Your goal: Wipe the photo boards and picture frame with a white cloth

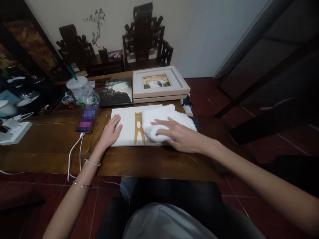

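Note:
A white picture frame lies face down (pixel 128 127) on the wooden table (pixel 149 162), its tan wooden stand (pixel 139 128) flat on the back. My left hand (pixel 111 131) rests flat on the frame's left part, fingers apart. My right hand (pixel 175 134) presses a folded white cloth (pixel 164 121) onto the frame's right part, fingers spread on top of the cloth.
Behind lie a stacked framed photo (pixel 159 84) and a dark photo print (pixel 116 92). A phone (pixel 86 121) with white cables, a plastic cup in a bag (pixel 81 89) and a power strip (pixel 13 131) sit to the left. Dark carved chairs stand at the wall.

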The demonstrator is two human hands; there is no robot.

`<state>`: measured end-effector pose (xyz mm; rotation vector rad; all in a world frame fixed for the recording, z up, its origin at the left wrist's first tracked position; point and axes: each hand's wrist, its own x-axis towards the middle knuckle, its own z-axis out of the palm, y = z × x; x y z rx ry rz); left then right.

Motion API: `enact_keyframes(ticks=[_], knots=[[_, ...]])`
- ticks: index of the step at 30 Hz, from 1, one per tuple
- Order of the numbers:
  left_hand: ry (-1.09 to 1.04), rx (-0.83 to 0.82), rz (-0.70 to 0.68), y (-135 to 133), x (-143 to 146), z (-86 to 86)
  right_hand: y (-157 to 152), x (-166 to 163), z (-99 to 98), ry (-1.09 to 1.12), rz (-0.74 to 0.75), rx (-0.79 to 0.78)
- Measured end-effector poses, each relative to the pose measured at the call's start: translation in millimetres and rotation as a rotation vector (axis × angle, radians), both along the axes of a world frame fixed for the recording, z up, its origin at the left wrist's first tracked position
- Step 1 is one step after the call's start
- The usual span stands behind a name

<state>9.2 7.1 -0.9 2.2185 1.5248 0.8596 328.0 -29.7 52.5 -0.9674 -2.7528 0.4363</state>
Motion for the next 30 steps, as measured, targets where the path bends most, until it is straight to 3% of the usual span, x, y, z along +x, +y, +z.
enact_keyframes(ticks=[5,8,11,15,20,23,26,30], knots=[[0.001,-0.005,0.002,0,0,-0.4,-53,11,11.9,0.004,0.083,-0.042],[0.008,-0.011,0.004,0,0,0.6,-59,11,17.3,-0.027,0.055,-0.04],[0.008,-0.017,0.009,-1,1,1.6,-41,6,18.0,-0.028,0.031,-0.051],[-0.006,-0.025,0.006,-2,1,2.4,8,-4,14.4,-0.061,-0.022,-0.063],[-0.009,-0.016,0.003,-2,0,1.5,74,-10,8.3,-0.115,-0.114,0.037],[-0.014,-0.008,0.004,-1,-1,0.7,97,-9,6.3,-0.122,-0.154,0.093],[-0.014,-0.007,0.005,-1,-1,0.4,98,-6,5.8,-0.122,-0.174,0.109],[-0.014,-0.013,0.005,-2,0,0.6,63,-5,6.4,-0.16,-0.137,0.077]])
